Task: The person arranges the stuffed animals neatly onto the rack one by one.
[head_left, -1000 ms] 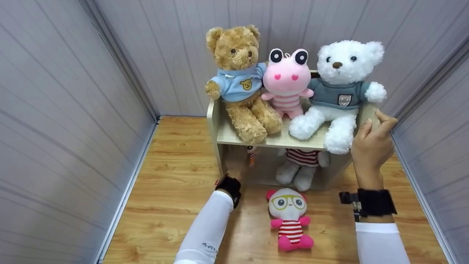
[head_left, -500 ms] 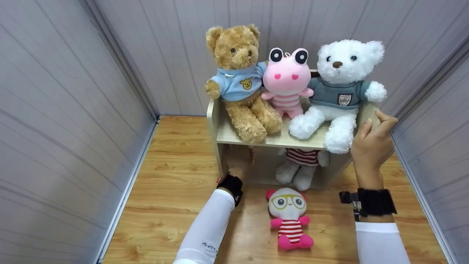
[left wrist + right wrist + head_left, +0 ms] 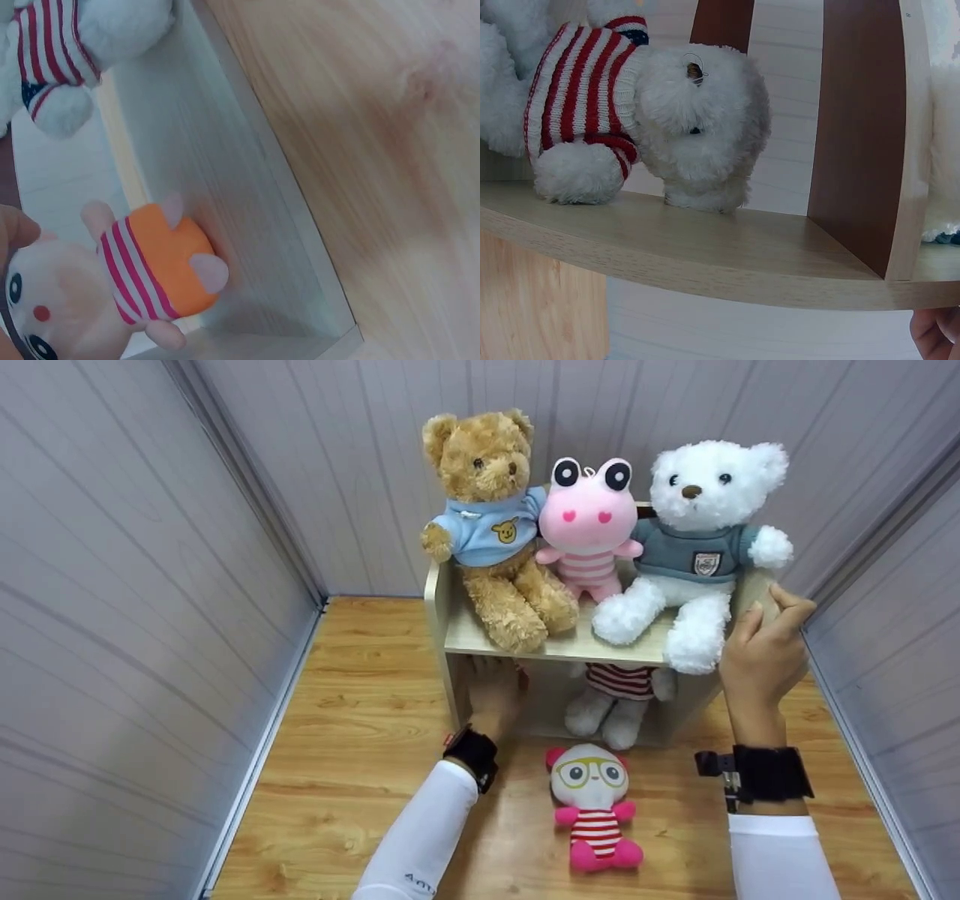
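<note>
My left hand (image 3: 491, 690) reaches into the lower compartment of the small wooden shelf (image 3: 555, 649). Its thumb and fingers are at both sides of the head of a small plush toy (image 3: 161, 262) with a pale face, striped top and orange bottom. In the left wrist view the toy's lower end is near the base board; the head view shows only a sliver of it beside my hand. With curled fingers my right hand (image 3: 765, 660) grips the shelf's right side panel. Its fingertips (image 3: 937, 334) show at the lower right corner of the right wrist view.
On top sit a brown bear (image 3: 487, 525), a pink frog (image 3: 589, 525) and a white bear (image 3: 705, 491). Below, a white plush in a striped sweater (image 3: 585, 82) sits to the right. A panda plush (image 3: 596, 810) lies on the wooden floor in front. Panel walls surround the shelf.
My left hand has moved up into the lower compartment and now hides most of the small plush toy, which showed more before. The right hand keeps its hold on the shelf.
</note>
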A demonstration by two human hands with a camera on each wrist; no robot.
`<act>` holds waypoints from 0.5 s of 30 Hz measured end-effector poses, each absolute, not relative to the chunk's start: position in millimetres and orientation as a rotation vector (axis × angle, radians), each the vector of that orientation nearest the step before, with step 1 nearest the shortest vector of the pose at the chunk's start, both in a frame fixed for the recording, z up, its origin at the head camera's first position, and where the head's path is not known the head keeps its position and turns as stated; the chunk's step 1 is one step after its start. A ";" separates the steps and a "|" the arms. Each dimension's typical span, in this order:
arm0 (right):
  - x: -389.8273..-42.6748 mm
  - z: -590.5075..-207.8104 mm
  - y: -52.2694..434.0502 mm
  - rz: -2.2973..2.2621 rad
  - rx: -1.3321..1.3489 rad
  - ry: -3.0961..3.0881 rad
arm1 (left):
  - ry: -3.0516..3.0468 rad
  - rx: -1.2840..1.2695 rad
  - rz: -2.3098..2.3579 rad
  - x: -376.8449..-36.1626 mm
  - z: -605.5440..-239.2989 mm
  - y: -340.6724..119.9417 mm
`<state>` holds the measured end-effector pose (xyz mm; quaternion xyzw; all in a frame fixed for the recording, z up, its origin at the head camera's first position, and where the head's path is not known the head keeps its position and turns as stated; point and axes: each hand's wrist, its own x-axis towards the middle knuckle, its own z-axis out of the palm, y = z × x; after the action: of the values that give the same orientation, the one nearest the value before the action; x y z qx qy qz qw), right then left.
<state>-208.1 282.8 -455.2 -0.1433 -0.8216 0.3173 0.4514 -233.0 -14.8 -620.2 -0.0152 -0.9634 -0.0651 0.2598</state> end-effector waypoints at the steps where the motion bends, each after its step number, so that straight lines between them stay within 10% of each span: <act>1: -208.1 -455.3 282.9 0.785 -0.354 -2.031 | -2.604 -0.065 -0.178 -230.9 -620.2 -12.5; 15: -207.1 -455.0 282.4 0.769 -0.350 -2.038 | -2.775 -0.754 -0.484 -188.0 -626.1 18.9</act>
<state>-207.1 282.4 -455.0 -0.1418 -0.8247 0.3110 0.4506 -188.0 18.9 -626.1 -0.2570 -0.9456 -0.1648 0.1123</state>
